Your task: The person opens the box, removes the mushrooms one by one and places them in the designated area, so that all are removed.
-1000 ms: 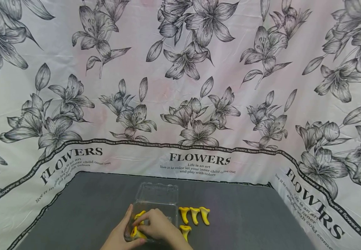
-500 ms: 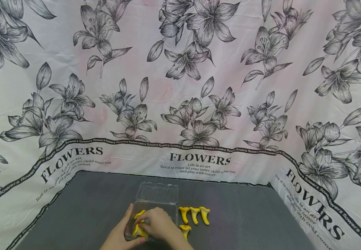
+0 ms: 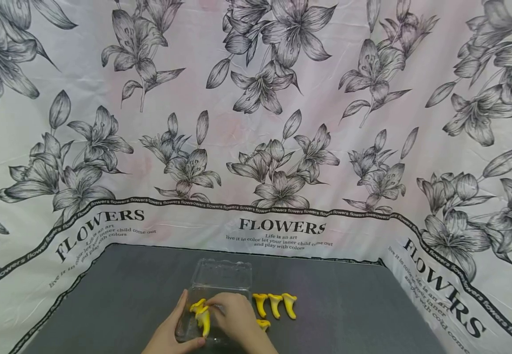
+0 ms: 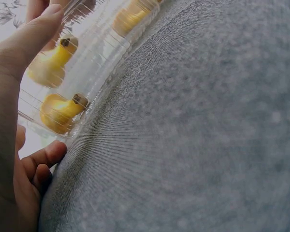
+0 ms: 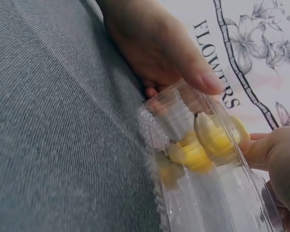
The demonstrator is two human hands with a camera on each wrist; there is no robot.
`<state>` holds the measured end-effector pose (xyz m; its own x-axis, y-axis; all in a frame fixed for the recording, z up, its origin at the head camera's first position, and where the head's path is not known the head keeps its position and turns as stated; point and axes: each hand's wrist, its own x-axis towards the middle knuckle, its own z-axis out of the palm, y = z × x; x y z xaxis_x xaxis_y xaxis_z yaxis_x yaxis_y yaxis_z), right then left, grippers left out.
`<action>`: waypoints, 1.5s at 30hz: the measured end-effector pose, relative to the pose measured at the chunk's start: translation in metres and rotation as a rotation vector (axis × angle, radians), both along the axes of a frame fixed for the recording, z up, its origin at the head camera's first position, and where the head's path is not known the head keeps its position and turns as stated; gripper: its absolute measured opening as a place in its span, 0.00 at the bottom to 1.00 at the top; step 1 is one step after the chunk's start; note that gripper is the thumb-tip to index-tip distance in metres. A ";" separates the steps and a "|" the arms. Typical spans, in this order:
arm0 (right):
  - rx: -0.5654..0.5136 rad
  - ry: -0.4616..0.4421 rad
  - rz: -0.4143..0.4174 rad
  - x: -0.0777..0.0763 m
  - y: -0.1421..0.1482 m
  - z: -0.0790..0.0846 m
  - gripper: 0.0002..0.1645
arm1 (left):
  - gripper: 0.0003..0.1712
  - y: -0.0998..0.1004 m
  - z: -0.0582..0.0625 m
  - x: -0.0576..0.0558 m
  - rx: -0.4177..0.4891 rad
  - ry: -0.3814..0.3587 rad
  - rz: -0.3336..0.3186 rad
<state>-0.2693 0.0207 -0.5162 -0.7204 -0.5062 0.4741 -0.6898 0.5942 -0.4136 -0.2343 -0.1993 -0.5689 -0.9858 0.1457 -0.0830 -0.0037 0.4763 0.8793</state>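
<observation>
A clear plastic box (image 3: 220, 289) stands on the grey tabletop with its lid (image 3: 222, 273) folded back. My left hand (image 3: 167, 328) grips its near left corner, thumb over the near wall and fingers along the left side. Inside the box, my right hand (image 3: 233, 317) pinches a yellow trumpet-shaped mushroom (image 3: 204, 324) by its flared cap, the curved stem hanging toward me. Another yellow mushroom (image 3: 197, 303) lies just behind it. Through the box wall, the left wrist view shows mushrooms (image 4: 60, 113) with dark stem ends. The right wrist view shows the pinched mushroom (image 5: 215, 140) above others (image 5: 191, 154).
Right of the box, three yellow mushrooms (image 3: 275, 306) lie in a row on the grey tabletop (image 3: 348, 314). Nearer me, one more mushroom (image 3: 263, 324) is partly covered by my right wrist. Flower-printed cloth (image 3: 282, 250) encloses the table's back and sides.
My right hand has lifted the mushroom from the box's near left part and turned it, so its stem now points toward me. The hand shifted slightly right. My left hand stays put.
</observation>
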 end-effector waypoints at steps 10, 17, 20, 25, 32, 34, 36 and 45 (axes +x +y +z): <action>-0.113 -0.041 -0.040 0.007 0.025 0.001 0.06 | 0.67 0.000 0.000 0.004 -0.003 0.045 -0.020; -0.184 0.005 -0.068 0.012 0.048 0.005 0.07 | 0.68 0.001 0.000 0.002 -0.008 0.028 -0.013; -0.213 -0.022 -0.093 0.014 0.058 0.006 0.07 | 0.68 0.001 0.001 0.002 -0.012 0.021 -0.013; -0.264 -0.051 -0.135 0.019 0.071 0.009 0.07 | 0.69 0.000 0.002 0.004 -0.022 0.042 -0.021; -0.310 0.010 -0.230 0.021 0.088 0.014 0.09 | 0.68 0.001 0.003 0.004 -0.014 0.022 -0.019; -0.324 0.015 -0.259 0.021 0.095 0.015 0.09 | 0.69 0.000 0.002 0.003 -0.014 0.008 -0.014; -0.341 0.008 -0.282 0.020 0.101 0.015 0.09 | 0.69 -0.001 0.001 0.002 -0.020 -0.007 -0.005; -0.354 -0.002 -0.404 0.024 0.135 0.004 0.13 | 0.69 -0.001 -0.002 0.001 0.001 -0.024 -0.008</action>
<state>-0.2457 0.1560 -0.5121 -0.8259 0.0026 0.5638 -0.4337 0.6359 -0.6383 -0.2332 -0.2006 -0.5713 -0.9824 0.1537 -0.1062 -0.0206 0.4758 0.8793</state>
